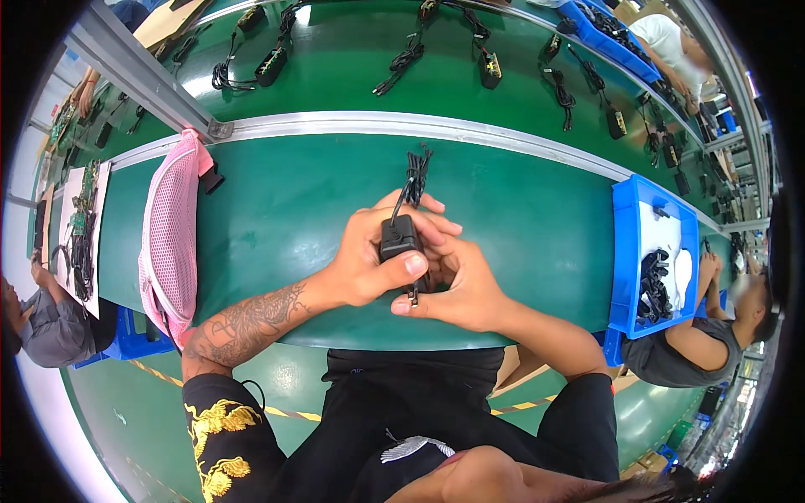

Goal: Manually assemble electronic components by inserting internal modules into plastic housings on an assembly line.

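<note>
A black power adapter is held between my two hands above the green bench top. My left hand wraps round its left side, the thumb lying across its lower part. My right hand closes on it from the right, fingers behind the adapter and thumb close to the metal plug prongs at its near end. From the far end runs a bundled black cable, which rests on the bench beyond my fingers. The adapter's underside is hidden by my hands.
A pink mesh bag lies on the left of the bench. At the right stands a blue tray with black parts and cables. Past the metal rail, adapters with cables lie on a green surface. Other people sit at both sides.
</note>
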`<state>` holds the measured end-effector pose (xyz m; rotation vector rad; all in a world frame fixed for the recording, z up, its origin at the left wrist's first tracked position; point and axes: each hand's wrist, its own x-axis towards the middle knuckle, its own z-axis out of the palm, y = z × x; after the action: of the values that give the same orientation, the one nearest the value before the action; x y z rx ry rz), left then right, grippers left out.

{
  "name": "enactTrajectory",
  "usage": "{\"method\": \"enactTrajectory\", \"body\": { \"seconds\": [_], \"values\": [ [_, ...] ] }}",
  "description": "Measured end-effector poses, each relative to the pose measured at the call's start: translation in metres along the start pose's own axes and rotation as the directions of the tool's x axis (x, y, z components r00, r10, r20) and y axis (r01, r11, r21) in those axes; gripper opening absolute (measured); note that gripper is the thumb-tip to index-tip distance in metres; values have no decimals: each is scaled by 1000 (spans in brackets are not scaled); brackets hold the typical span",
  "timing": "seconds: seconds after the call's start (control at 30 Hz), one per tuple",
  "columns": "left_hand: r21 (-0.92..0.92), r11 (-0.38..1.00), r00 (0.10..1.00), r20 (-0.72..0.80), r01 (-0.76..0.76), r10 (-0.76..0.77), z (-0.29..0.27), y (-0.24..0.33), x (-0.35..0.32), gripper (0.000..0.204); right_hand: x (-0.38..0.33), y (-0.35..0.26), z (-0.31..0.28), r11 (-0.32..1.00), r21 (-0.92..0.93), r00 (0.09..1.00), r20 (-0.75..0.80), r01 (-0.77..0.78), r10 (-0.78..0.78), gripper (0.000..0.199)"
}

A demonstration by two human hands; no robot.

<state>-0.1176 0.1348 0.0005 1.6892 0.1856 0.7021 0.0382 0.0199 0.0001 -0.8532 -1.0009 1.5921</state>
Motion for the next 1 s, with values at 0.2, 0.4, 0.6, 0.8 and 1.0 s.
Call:
{"method": "enactTrajectory", "body": {
  "seconds": [0.2, 0.4, 0.6, 0.8, 1.0],
  "values": [
    [-80, 987, 990, 31, 139, -137, 2, 1, 0, 54, -1, 11, 1, 997, 59, 998, -31, -54, 56, 64],
    [-32, 998, 996, 66, 56, -53, 10, -2, 3, 62, -14, -7, 2, 912, -409, 995, -95, -9, -33, 76],
    [-40, 999, 998, 56, 28, -26, 11, 2, 8, 74, -16, -1, 0, 809, -569, 976, -47, 148, -212, 82],
    [-65, 994, 993, 83, 92, -87, 16, -2, 6, 82, -19, -4, 2, 730, -665, 961, -68, 155, -267, 81],
    [-109, 983, 984, 111, 150, -138, 18, -3, 5, 81, -23, -16, -5, 750, -656, 982, -75, 82, -173, 67]
  ]
}}
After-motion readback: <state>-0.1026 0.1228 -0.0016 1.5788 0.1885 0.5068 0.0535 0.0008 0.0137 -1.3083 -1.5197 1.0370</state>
